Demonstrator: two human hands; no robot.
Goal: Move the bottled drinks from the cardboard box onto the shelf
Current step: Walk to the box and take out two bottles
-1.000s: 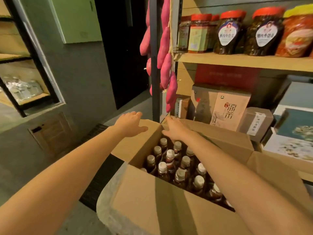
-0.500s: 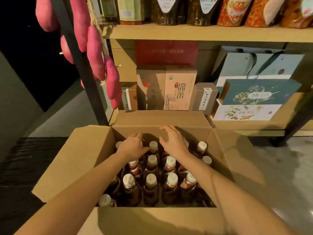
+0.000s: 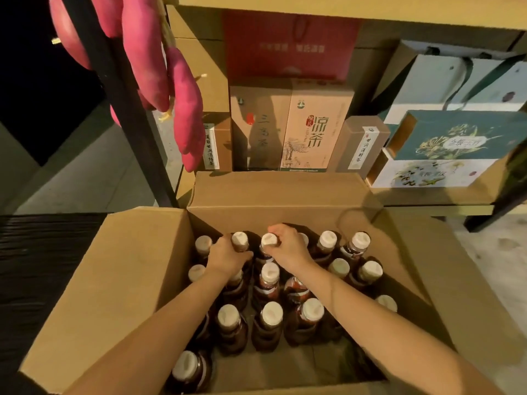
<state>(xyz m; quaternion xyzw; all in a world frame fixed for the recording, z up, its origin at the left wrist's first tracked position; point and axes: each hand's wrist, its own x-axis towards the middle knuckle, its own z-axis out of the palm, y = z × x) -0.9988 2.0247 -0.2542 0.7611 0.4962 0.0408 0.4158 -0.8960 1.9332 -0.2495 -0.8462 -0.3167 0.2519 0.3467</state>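
Fingers (image 3: 281, 230) of the right hand (image 3: 288, 249) pinch one capped bottle neck; the left hand (image 3: 228, 259) curls round the neighbouring neck. Cardboard box (image 3: 137, 280): open, beside the shelf (image 3: 413, 199). Bottled drinks (image 3: 269, 332): upright inside, held pair at far edge. Probably heavy, rigid, slippery; grip beneath the white caps (image 3: 272, 312).

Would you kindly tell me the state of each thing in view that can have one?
cardboard box: open, flaps folded outward.
bottles: upright in the box, capped.
left hand: grips the back-row bottle at its neck.
right hand: grips the neighbouring bottle at its cap.
shelf: holds tea cartons, standing upright.
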